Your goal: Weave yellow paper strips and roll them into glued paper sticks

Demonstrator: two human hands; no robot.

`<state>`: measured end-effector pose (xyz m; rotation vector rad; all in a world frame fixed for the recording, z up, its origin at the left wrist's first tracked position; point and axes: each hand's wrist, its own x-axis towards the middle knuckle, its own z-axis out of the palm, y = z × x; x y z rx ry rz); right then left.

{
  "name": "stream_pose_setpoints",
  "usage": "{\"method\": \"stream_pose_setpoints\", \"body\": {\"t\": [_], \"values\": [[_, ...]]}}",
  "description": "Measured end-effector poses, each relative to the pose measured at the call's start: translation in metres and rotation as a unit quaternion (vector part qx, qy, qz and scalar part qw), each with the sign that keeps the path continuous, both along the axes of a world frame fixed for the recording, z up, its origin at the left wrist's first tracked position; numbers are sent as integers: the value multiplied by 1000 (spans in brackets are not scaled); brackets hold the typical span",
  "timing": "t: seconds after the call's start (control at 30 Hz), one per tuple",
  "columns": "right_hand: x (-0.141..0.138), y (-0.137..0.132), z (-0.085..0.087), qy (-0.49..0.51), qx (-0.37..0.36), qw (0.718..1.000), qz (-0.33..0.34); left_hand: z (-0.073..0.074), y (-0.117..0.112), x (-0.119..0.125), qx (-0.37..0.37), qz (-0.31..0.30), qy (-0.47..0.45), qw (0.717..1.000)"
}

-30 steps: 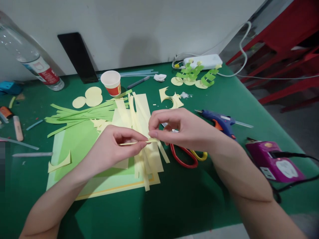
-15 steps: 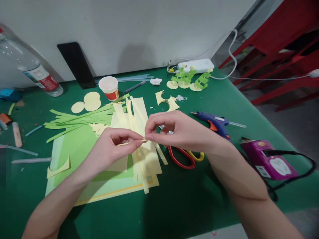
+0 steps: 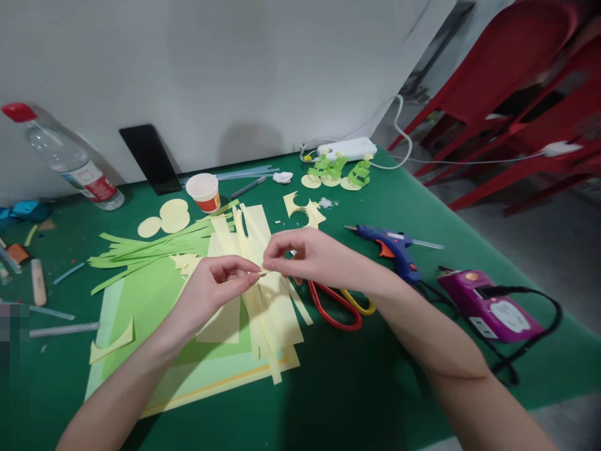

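Observation:
My left hand [image 3: 212, 285] and my right hand [image 3: 310, 254] meet fingertip to fingertip. Between them they pinch a thin pale yellow paper strip [image 3: 261, 273], mostly hidden by the fingers. Beneath lie more pale yellow strips [image 3: 272, 363] on pale yellow sheets [image 3: 288, 316] and a green sheet [image 3: 150, 313]. Green paper strips [image 3: 141, 247] fan out beyond my left hand. Scissors [image 3: 338, 313] with red and yellow handles rest by my right hand, their blades largely covered by it.
A blue glue gun [image 3: 394, 244] and a purple power adapter [image 3: 488, 307] with a black cable lie right. At the back stand a paper cup [image 3: 204, 191], a bottle [image 3: 87, 172] and a leaning phone [image 3: 150, 160]. Green curled paper pieces on round bases [image 3: 350, 182] sit near a white power strip [image 3: 359, 148].
The view has tilted up and shifted slightly, so the table items appear lower. Both hands keep their pinch on the paper strip, with hardly any movement over the sheets.

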<state>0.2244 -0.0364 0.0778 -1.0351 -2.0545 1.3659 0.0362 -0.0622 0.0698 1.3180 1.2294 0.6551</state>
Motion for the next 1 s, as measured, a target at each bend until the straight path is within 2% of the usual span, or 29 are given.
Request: {"method": "stream_pose_setpoints", "body": {"t": [0.07,0.17,0.23,0.3,0.33,0.37,0.5,0.57,0.63,0.7,0.83,1.0], "values": [[3,1,4,-14,52,998,-26,-5,3,0,-10,7,-11,1000],[16,3,18,-60,151,981,-109,-15,8,2,-13,13,-29,999],[31,2,27,-146,179,959,-164,-25,9,6,-18,18,-42,999],[49,1,29,-300,151,922,-196,-36,8,11,-24,25,-52,998],[59,0,26,-399,113,888,-200,-42,7,14,-25,29,-55,998],[69,-1,20,-444,89,864,-219,-47,6,17,-26,33,-58,997],[106,-8,-23,-543,16,785,-297,-63,1,23,-33,47,-61,996],[120,-12,-45,-559,-23,763,-323,-68,1,24,-37,50,-59,996],[132,-14,-59,-551,-57,764,-332,-70,2,24,-39,54,-54,996],[141,-16,-68,-529,-79,778,-329,-71,3,24,-39,56,-50,996],[153,-18,-74,-479,-88,806,-336,-66,2,23,-36,54,-48,997],[154,-24,-77,-423,-79,812,-395,-55,0,23,-31,41,-48,998]]}}
